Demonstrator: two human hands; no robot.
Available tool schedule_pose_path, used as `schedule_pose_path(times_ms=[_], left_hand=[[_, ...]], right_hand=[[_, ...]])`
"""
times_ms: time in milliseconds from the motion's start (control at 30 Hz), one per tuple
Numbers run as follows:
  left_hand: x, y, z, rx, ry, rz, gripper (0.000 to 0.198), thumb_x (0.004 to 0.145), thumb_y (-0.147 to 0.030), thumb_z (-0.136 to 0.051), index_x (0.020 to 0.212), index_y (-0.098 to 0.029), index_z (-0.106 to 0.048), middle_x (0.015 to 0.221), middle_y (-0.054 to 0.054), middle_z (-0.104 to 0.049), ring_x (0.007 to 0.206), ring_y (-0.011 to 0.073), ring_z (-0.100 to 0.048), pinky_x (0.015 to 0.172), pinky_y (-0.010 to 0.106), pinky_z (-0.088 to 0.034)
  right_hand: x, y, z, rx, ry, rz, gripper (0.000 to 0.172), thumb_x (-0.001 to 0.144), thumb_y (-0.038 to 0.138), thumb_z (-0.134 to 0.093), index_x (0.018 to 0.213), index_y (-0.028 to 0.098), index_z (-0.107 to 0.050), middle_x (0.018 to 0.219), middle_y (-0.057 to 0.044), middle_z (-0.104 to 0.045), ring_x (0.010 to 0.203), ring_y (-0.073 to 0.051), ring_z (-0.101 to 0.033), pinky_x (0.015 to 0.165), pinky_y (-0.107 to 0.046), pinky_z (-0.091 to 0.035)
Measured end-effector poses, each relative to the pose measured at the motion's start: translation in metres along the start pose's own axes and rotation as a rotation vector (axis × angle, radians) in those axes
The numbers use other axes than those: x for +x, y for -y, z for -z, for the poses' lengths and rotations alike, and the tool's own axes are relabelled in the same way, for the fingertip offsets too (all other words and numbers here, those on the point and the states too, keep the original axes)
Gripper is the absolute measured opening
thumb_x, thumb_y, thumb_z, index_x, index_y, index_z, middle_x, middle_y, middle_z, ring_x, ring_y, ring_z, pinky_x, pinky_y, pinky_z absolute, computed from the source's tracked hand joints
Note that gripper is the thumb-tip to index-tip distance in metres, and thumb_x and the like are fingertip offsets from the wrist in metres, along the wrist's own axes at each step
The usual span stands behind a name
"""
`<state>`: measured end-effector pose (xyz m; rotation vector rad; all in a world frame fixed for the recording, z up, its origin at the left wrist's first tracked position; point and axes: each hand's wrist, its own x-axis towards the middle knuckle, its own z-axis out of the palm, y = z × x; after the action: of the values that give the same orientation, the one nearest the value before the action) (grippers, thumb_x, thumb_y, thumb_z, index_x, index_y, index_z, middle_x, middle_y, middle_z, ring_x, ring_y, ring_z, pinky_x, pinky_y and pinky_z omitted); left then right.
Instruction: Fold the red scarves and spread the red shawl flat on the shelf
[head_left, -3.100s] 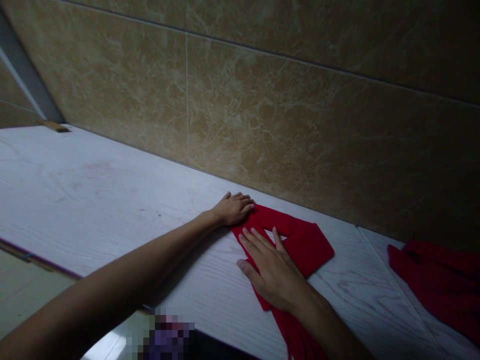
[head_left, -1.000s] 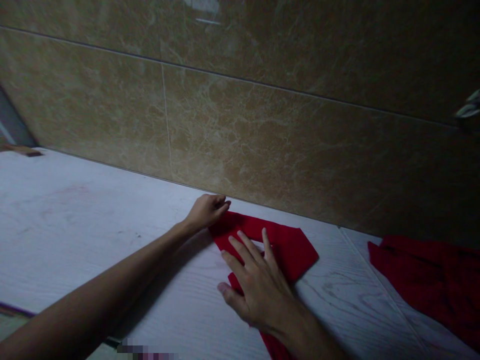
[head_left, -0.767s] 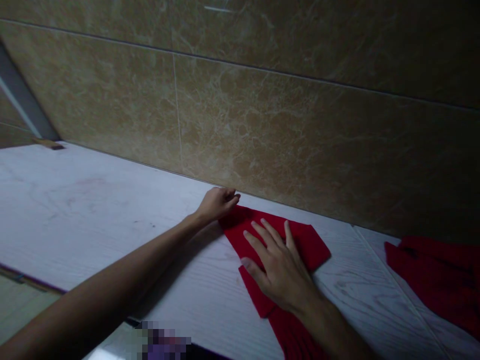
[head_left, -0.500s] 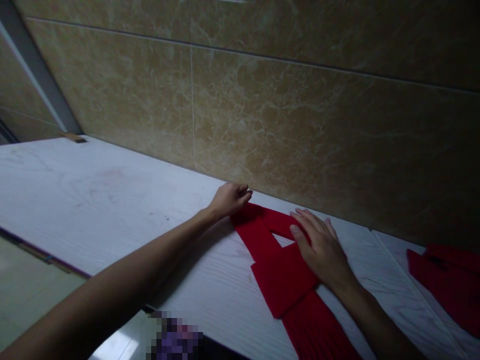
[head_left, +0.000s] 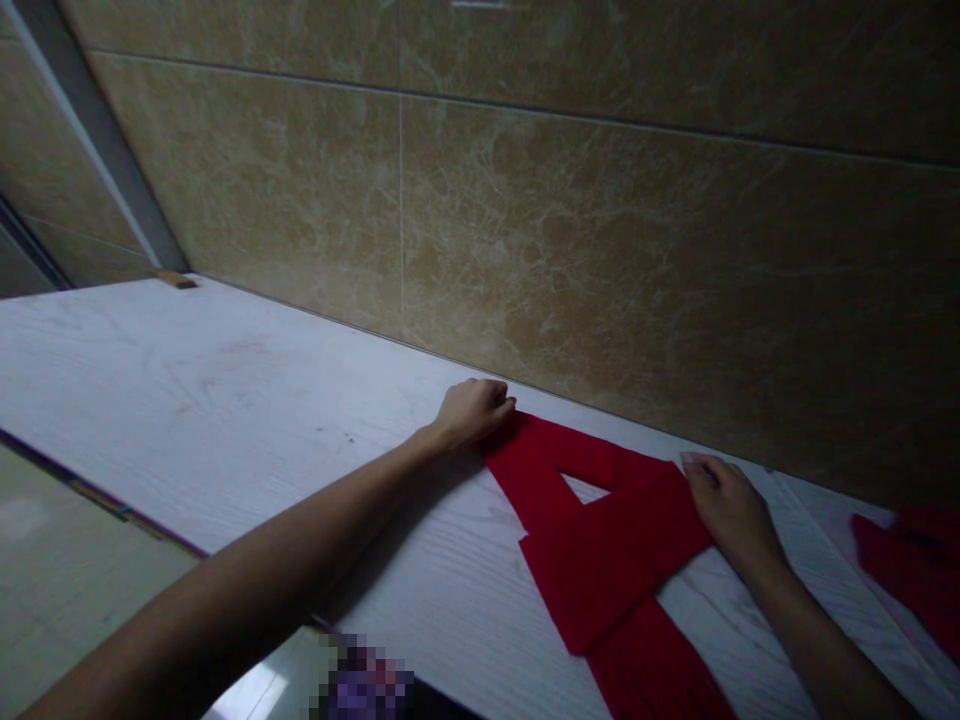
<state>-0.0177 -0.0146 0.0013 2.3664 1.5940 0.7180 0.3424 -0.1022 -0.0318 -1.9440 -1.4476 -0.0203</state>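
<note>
A red scarf (head_left: 607,560) with a fringed end lies on the white table, folded so its bands cross and leave a small triangular gap near the wall. At its upper left corner, my left hand (head_left: 476,412) is closed with the fingers curled over the cloth. My right hand (head_left: 733,510) is closed at the scarf's right-hand fold, fingers bent inward against the edge. The fringe runs out of view at the bottom.
A brown marbled tile wall (head_left: 525,230) rises along the far edge of the white table (head_left: 247,400). More red cloth (head_left: 911,570) lies at the far right. A small brown block (head_left: 176,279) sits in the far left corner.
My right hand, earlier spread over the scarf, has moved right and curled its fingers at the fold. The scarf's crossing band now reaches further right. My left hand stays at its corner.
</note>
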Motion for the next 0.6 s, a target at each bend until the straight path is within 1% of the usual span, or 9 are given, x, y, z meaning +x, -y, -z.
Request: schedule_pose_path(times_ms=[100, 233, 300, 400, 500, 600], left_hand=[[-0.001, 0.000, -0.002, 0.022, 0.025, 0.026, 0.030, 0.095, -0.041, -0.054, 0.078, -0.020, -0.068, 0.073, 0.007, -0.066, 0.070, 0.0211, -0.059, 0.062, 0.031, -0.031], [-0.003, -0.001, -0.004, 0.047, 0.083, 0.043, 0.030, 0.095, -0.042, -0.054, 0.081, -0.020, -0.069, 0.078, 0.009, -0.071, 0.076, 0.0236, -0.065, 0.062, 0.031, -0.035], [-0.004, -0.002, -0.005, 0.056, 0.099, 0.032, 0.030, 0.097, -0.043, -0.052, 0.088, -0.020, -0.069, 0.085, 0.010, -0.073, 0.079, 0.0248, -0.067, 0.064, 0.031, -0.037], [-0.004, -0.003, -0.008, 0.056, 0.087, 0.028, 0.033, 0.099, -0.048, -0.050, 0.105, -0.020, -0.067, 0.098, 0.012, -0.075, 0.085, 0.0262, -0.069, 0.069, 0.031, -0.042], [-0.003, -0.005, -0.011, 0.064, 0.085, 0.050, 0.039, 0.100, -0.051, -0.047, 0.113, -0.019, -0.065, 0.110, 0.014, -0.074, 0.093, 0.0283, -0.070, 0.073, 0.032, -0.045], [-0.003, -0.008, -0.011, 0.073, 0.102, 0.071, 0.045, 0.101, -0.052, -0.042, 0.120, -0.018, -0.064, 0.115, 0.016, -0.074, 0.098, 0.0299, -0.071, 0.074, 0.033, -0.045]], right_hand=[[0.001, -0.002, -0.004, 0.008, 0.020, -0.034, 0.039, 0.084, 0.053, -0.043, 0.089, 0.023, -0.067, 0.094, -0.013, -0.070, 0.091, -0.030, -0.064, 0.087, -0.042, -0.049], [0.002, 0.000, -0.007, 0.021, 0.045, -0.074, 0.040, 0.083, 0.057, -0.041, 0.085, 0.024, -0.065, 0.098, -0.014, -0.072, 0.095, -0.031, -0.065, 0.086, -0.041, -0.048], [0.000, 0.002, -0.006, 0.003, 0.071, -0.090, 0.040, 0.084, 0.058, -0.040, 0.079, 0.025, -0.063, 0.093, -0.013, -0.072, 0.090, -0.030, -0.065, 0.081, -0.040, -0.048], [-0.003, 0.005, -0.005, -0.038, 0.113, -0.066, 0.042, 0.088, 0.059, -0.038, 0.072, 0.026, -0.059, 0.083, -0.011, -0.071, 0.080, -0.028, -0.064, 0.074, -0.037, -0.044], [-0.006, 0.009, -0.004, -0.066, 0.124, -0.072, 0.043, 0.092, 0.058, -0.037, 0.075, 0.025, -0.059, 0.083, -0.010, -0.071, 0.078, -0.027, -0.063, 0.071, -0.035, -0.042], [-0.007, 0.011, -0.004, -0.081, 0.142, -0.086, 0.041, 0.095, 0.056, -0.038, 0.078, 0.025, -0.058, 0.084, -0.010, -0.070, 0.077, -0.025, -0.062, 0.070, -0.033, -0.040]])
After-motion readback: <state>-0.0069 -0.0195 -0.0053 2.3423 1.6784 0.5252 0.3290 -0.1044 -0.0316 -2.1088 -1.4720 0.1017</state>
